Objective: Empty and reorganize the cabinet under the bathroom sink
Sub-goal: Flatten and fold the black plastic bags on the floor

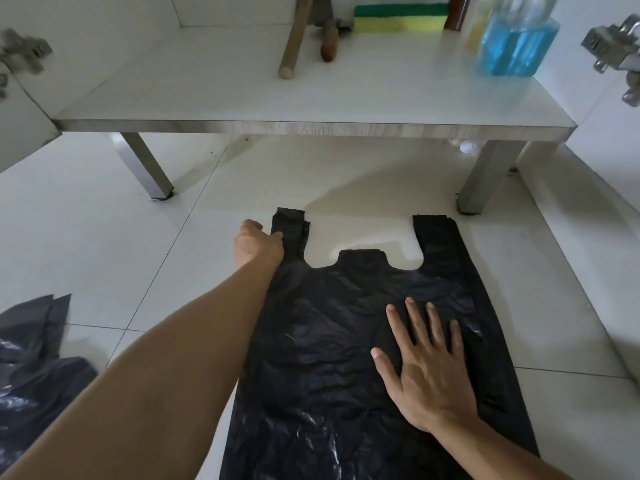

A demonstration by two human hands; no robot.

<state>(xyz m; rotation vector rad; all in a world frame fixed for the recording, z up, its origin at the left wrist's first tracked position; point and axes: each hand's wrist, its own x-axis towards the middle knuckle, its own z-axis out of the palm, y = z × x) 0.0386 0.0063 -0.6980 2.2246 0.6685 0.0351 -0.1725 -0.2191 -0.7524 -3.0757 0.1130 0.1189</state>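
Observation:
A black plastic carrier bag (329, 358) lies spread flat on the white tiled floor in front of the open cabinet. My left hand (258, 244) reaches forward and pinches the bag's left handle at its far end. My right hand (426, 362) lies flat on the bag's right half, fingers straight and spread, pressing it to the floor. The cabinet's bottom shelf (311, 124) stands on metal legs just beyond the bag.
On the shelf stand a bottle of blue liquid (516, 46), a green and yellow sponge (400, 17), a wooden stick (294, 39) and a wooden-handled tool (329, 46). More crumpled black bags (31, 368) lie at the lower left. Door hinges (613, 46) flank the opening.

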